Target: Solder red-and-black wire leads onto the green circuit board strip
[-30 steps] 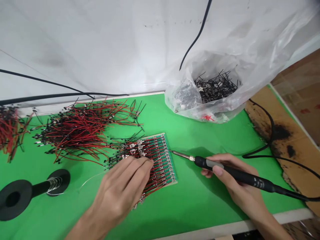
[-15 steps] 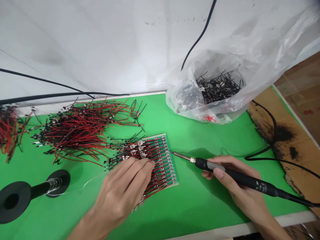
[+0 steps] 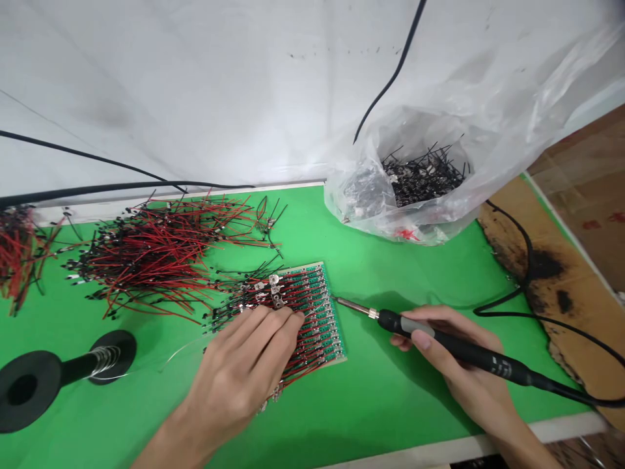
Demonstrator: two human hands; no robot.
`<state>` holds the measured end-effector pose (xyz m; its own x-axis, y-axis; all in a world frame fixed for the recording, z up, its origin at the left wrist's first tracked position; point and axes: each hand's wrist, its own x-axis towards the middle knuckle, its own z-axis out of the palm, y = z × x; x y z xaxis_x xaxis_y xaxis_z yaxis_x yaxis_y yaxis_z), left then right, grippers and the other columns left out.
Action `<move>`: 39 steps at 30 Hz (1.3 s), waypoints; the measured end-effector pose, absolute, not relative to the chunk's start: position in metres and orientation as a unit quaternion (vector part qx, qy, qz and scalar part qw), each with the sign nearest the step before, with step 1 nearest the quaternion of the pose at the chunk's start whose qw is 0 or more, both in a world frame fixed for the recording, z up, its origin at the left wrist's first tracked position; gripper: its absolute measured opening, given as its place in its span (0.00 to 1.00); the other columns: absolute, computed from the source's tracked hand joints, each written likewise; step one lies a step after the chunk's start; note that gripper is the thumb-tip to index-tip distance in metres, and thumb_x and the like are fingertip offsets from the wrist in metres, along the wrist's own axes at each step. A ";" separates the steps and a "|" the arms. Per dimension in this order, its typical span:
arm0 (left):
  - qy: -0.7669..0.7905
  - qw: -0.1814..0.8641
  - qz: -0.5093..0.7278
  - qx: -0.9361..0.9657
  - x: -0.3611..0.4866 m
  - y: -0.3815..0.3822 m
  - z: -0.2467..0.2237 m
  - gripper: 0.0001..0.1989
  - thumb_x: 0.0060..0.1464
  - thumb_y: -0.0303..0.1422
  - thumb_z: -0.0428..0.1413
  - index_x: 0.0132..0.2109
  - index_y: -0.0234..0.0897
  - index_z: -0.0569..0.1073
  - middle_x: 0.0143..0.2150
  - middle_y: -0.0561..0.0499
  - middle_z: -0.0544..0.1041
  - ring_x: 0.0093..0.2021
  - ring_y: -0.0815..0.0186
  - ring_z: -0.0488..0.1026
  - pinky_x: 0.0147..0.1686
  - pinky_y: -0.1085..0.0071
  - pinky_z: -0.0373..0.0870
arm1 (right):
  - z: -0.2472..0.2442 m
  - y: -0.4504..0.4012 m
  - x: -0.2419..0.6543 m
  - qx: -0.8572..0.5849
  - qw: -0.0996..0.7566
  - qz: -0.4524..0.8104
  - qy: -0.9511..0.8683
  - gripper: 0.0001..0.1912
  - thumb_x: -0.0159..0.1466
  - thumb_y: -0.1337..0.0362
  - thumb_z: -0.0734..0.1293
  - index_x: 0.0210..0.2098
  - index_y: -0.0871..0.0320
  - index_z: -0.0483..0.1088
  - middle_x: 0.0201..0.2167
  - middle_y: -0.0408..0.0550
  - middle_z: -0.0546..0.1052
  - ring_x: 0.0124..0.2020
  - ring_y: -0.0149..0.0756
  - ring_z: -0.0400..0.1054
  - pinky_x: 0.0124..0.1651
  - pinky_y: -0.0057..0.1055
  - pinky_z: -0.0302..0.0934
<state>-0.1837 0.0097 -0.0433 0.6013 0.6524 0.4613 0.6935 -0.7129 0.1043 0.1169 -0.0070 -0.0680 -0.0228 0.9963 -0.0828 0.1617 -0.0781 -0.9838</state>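
My right hand (image 3: 454, 345) is closed around the black handle of a soldering iron (image 3: 454, 342). The iron's metal tip points left, just beside the right edge of a green circuit board (image 3: 336, 339). Rows of small solder joints run down that board, with red and black wires (image 3: 305, 282) and small metal parts (image 3: 275, 280) attached on its left side. Over these wires lies my left hand (image 3: 244, 365), fingers pinched on thin solder wire. The wire's short end shows at the fingertips, and its other end trails left to a black spool (image 3: 30, 391).
A heap of red and black wires (image 3: 151, 254) lies behind at left, with another bundle (image 3: 17, 254) farther left. A clear plastic bag (image 3: 351, 202) of black-wired parts stands at the back right. Scorched cardboard (image 3: 551, 286) and the iron's black cord (image 3: 530, 254) lie at right.
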 end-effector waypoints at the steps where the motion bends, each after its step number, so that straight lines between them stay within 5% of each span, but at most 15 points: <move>1: -0.376 0.040 -0.237 -0.895 -0.184 0.009 -0.044 0.12 0.64 0.21 0.56 0.54 0.25 0.73 0.49 0.44 0.80 0.46 0.59 0.77 0.49 0.60 0.72 | -0.068 -0.007 0.117 -0.555 0.428 0.487 -0.522 0.07 0.67 0.62 0.72 0.45 0.48 0.77 0.33 0.42 0.83 0.33 0.31 0.80 0.38 0.21 0.74; 17: -0.386 -0.016 -0.250 -0.888 -0.185 0.005 -0.040 0.15 0.60 0.18 0.58 0.54 0.27 0.74 0.50 0.44 0.77 0.48 0.62 0.71 0.51 0.62 0.69 | -0.066 -0.009 0.117 -0.575 0.408 0.488 -0.513 0.06 0.67 0.59 0.73 0.43 0.49 0.78 0.33 0.43 0.83 0.33 0.31 0.80 0.39 0.21 0.73; 25: -0.393 -0.187 -0.230 -0.870 -0.185 -0.007 -0.012 0.09 0.64 0.24 0.57 0.50 0.38 0.75 0.45 0.52 0.76 0.47 0.68 0.71 0.54 0.67 0.67 | -0.068 -0.007 0.117 -0.565 0.417 0.491 -0.516 0.07 0.67 0.58 0.73 0.43 0.51 0.77 0.33 0.45 0.83 0.33 0.33 0.80 0.39 0.23 0.74; 29: -0.464 -0.076 -0.257 -0.844 -0.194 0.022 -0.002 0.14 0.65 0.26 0.56 0.57 0.35 0.71 0.48 0.49 0.76 0.47 0.67 0.72 0.52 0.66 0.70 | -0.066 -0.005 0.117 -0.563 0.418 0.480 -0.527 0.07 0.66 0.58 0.73 0.42 0.51 0.78 0.32 0.44 0.83 0.32 0.32 0.80 0.38 0.22 0.74; 32: -0.524 0.040 -0.147 -0.838 -0.203 0.055 -0.002 0.09 0.68 0.30 0.51 0.51 0.32 0.73 0.46 0.45 0.75 0.47 0.58 0.71 0.48 0.57 0.73 | -0.065 -0.003 0.117 -0.560 0.416 0.476 -0.536 0.07 0.67 0.57 0.72 0.42 0.51 0.78 0.31 0.44 0.83 0.32 0.32 0.80 0.38 0.21 0.74; 39: -0.520 0.032 -0.056 -0.852 -0.210 0.109 -0.010 0.14 0.65 0.26 0.47 0.48 0.31 0.77 0.47 0.42 0.74 0.51 0.51 0.69 0.49 0.52 0.74 | -0.064 -0.003 0.118 -0.580 0.396 0.464 -0.539 0.11 0.66 0.53 0.72 0.42 0.53 0.77 0.30 0.46 0.83 0.31 0.33 0.80 0.38 0.21 0.73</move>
